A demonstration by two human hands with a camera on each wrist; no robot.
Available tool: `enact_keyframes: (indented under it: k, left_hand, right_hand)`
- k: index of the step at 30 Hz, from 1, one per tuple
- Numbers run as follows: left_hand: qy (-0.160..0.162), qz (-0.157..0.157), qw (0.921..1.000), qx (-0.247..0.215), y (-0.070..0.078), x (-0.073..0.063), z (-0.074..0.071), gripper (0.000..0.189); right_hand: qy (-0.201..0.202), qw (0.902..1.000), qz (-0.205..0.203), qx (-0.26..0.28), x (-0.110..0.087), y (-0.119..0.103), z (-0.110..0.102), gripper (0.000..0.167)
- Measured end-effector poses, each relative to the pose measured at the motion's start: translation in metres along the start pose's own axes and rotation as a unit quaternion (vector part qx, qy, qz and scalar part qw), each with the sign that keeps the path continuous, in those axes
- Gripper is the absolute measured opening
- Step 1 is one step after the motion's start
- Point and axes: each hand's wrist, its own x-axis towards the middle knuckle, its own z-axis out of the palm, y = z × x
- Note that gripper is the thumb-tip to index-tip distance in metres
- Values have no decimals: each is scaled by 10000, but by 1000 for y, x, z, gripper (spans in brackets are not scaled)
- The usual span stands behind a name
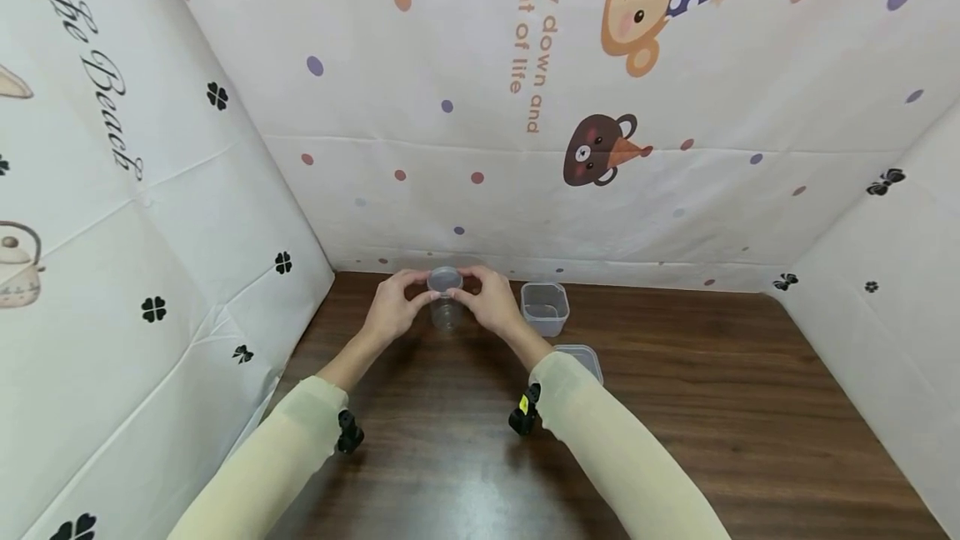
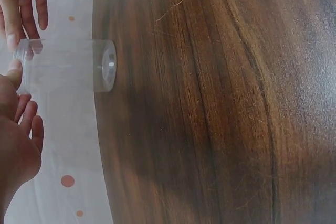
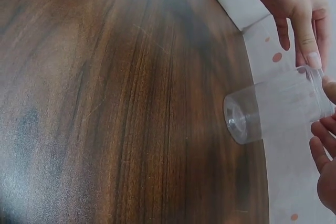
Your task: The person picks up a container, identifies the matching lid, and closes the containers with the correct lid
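Upright near the back edge of the table is a clear plastic jar (image 1: 447, 315) with a round translucent top (image 1: 445, 278), which looks like a lid. My left hand (image 1: 392, 307) pinches the jar's top end from the left with thumb and fingers. From the opposite side, my right hand (image 1: 487, 302) grips the same rim, the thumbs close together at the front. In the left wrist view the jar (image 2: 65, 66) shows a see-through body and a round base. The right wrist view also shows the jar (image 3: 278, 103), its neck between both hands' fingers.
To the right of the right hand stands a clear square plastic container (image 1: 545, 307). A flat translucent square lid (image 1: 585, 358) lies nearer, partly behind the right forearm. Printed white cloth (image 1: 465, 207) rises behind the brown wooden table (image 1: 712, 407) and along both sides.
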Motion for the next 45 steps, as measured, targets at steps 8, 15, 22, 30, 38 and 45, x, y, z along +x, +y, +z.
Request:
enact_keyframes:
  k: [8,15,22,30,38,45]
  left_hand:
    - [136,3,9991,-397,-4,-3,5,47]
    - [-189,-265,9965,-765,-12,-6,11,63]
    - [-469,-590,9917,-1045,-13,-3,19,79]
    - [-534,-699,9880,-1271,-12,1,25,76]
    - [-472,-830,9885,-1177,-11,3,26,69]
    - [-587,-846,9893,-1036,-12,5,24,68]
  right_hand:
    - [-73,9999,-8,-150,0,-2,-4,49]
    - [-71,9996,-27,-290,1,-3,-4,49]
    - [-225,9994,-254,-89,3,-3,-9,57]
    - [-593,9975,-279,-273,7,-8,-12,59]
    - [-643,9969,-231,-397,11,-6,-11,59]
    - [-651,9976,-115,-222,12,-4,-10,59]
